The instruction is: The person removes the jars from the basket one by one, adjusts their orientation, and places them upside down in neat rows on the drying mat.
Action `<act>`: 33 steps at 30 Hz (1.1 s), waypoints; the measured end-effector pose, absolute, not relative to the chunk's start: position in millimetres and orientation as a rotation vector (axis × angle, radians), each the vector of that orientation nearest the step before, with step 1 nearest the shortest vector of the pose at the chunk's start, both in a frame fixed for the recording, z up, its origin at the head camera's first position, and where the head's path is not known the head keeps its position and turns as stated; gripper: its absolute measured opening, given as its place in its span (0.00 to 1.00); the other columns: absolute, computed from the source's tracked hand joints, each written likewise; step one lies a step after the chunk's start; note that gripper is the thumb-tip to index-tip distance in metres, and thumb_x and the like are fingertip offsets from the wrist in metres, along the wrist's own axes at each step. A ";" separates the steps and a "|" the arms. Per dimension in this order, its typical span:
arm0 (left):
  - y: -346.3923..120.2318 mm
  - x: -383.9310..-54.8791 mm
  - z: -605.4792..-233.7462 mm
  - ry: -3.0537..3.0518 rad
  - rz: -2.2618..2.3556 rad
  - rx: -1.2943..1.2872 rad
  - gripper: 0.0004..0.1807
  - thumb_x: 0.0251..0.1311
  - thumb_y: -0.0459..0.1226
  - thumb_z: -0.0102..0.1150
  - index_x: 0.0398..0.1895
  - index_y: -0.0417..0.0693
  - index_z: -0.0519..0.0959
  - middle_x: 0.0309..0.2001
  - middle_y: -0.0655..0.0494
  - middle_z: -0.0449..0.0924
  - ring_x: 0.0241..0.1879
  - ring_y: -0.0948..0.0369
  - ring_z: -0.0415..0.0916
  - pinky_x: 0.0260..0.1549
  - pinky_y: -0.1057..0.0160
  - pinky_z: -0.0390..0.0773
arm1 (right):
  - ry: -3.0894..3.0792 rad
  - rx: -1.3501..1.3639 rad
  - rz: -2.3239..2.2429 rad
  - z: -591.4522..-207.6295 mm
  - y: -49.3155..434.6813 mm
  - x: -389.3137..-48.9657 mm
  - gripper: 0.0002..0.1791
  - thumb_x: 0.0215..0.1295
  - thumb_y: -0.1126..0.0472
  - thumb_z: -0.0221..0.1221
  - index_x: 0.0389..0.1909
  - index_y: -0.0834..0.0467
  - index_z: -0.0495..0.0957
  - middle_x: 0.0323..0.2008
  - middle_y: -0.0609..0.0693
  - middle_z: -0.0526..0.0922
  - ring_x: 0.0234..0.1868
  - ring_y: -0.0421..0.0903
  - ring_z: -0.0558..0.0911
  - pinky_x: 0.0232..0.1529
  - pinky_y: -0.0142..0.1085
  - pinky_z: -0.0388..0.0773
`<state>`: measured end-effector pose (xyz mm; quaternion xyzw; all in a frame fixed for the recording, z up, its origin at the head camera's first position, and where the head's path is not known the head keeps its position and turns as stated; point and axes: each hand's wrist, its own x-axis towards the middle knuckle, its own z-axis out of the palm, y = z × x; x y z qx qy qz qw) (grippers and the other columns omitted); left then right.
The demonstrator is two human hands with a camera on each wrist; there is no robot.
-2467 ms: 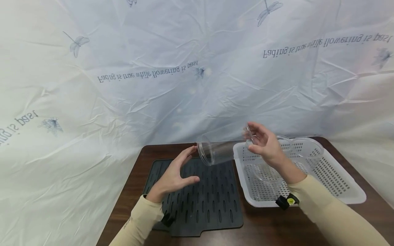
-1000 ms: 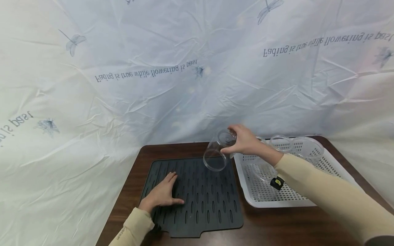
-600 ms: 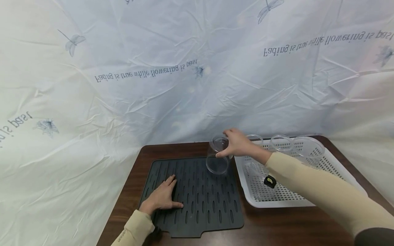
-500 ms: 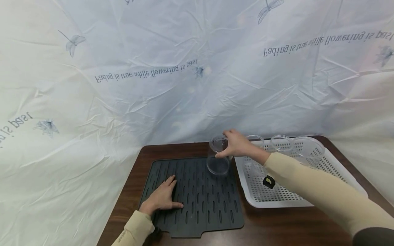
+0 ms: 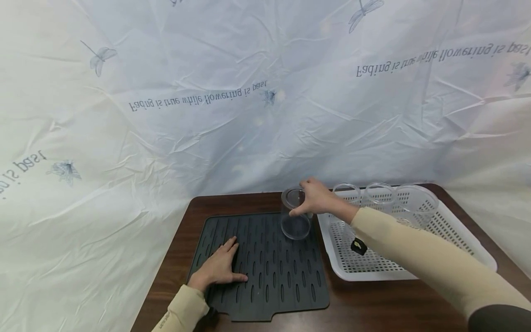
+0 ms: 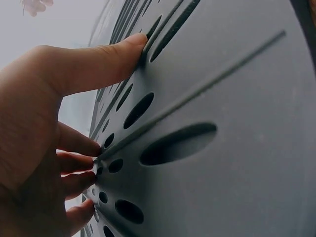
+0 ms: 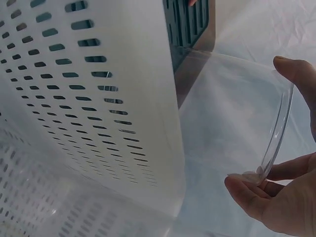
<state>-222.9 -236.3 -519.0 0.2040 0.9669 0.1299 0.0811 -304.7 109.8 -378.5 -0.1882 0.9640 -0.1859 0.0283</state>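
Note:
My right hand (image 5: 317, 198) grips a clear cylindrical container (image 5: 295, 227) by its upper end, thumb on the near side. The container stands upright over the back right corner of the dark grey slotted mat (image 5: 265, 295). In the right wrist view, fingers and thumb pinch around the rim of the see-through container (image 7: 232, 118), and a small clear piece shows by the lower fingertips. My left hand (image 5: 217, 265) rests on the left part of the mat with thumb and fingers spread. The left wrist view shows its fingertips touching the slotted mat (image 6: 237, 163).
To the right of the mat stands a white perforated basket (image 5: 340, 273) holding several clear round containers (image 5: 416, 198). Both rest on a brown wooden table (image 5: 356, 309). A pale printed sheet (image 5: 232, 138) hangs behind and at the left.
The right hand has swung the container from sideways to upright and lowered it onto the mat's back right corner. My left hand has moved down and left onto the mat.

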 end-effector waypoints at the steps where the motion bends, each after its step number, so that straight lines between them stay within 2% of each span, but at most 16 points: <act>1: -236.4 -222.8 -518.9 2.890 0.390 0.609 0.61 0.43 0.67 0.68 0.72 0.35 0.60 0.76 0.40 0.49 0.73 0.42 0.53 0.69 0.41 0.59 | 2.975 -0.579 -0.569 -379.4 109.4 -305.3 0.60 0.44 0.32 0.70 0.70 0.68 0.61 0.63 0.68 0.67 0.59 0.62 0.73 0.53 0.54 0.78; 14: -237.3 -222.8 -520.1 2.882 0.408 0.619 0.61 0.43 0.68 0.67 0.73 0.36 0.60 0.76 0.40 0.48 0.73 0.41 0.53 0.68 0.41 0.59 | 2.974 -0.570 -0.575 -392.5 107.5 -310.6 0.62 0.45 0.30 0.69 0.70 0.69 0.61 0.64 0.67 0.66 0.61 0.62 0.72 0.56 0.54 0.76; 21: -239.2 -224.0 -520.8 2.873 0.406 0.617 0.62 0.44 0.68 0.67 0.73 0.36 0.59 0.76 0.40 0.48 0.73 0.42 0.53 0.69 0.41 0.59 | 2.962 -0.577 -0.572 -393.1 105.2 -311.4 0.61 0.46 0.32 0.70 0.71 0.68 0.59 0.64 0.67 0.65 0.61 0.62 0.71 0.56 0.54 0.76; 28: -238.3 -225.3 -520.0 2.870 0.403 0.629 0.61 0.44 0.68 0.67 0.73 0.36 0.59 0.76 0.40 0.48 0.73 0.42 0.52 0.69 0.41 0.58 | 2.945 -0.518 -0.704 -390.7 113.5 -309.7 0.71 0.41 0.26 0.68 0.75 0.66 0.48 0.71 0.70 0.55 0.68 0.66 0.64 0.60 0.59 0.71; 33: -238.5 -224.1 -520.1 2.861 0.409 0.618 0.61 0.45 0.67 0.67 0.73 0.36 0.58 0.77 0.41 0.47 0.73 0.41 0.52 0.68 0.40 0.59 | 2.941 -0.548 -0.798 -374.6 122.7 -303.0 0.70 0.42 0.26 0.67 0.76 0.65 0.48 0.72 0.69 0.54 0.69 0.66 0.63 0.61 0.61 0.69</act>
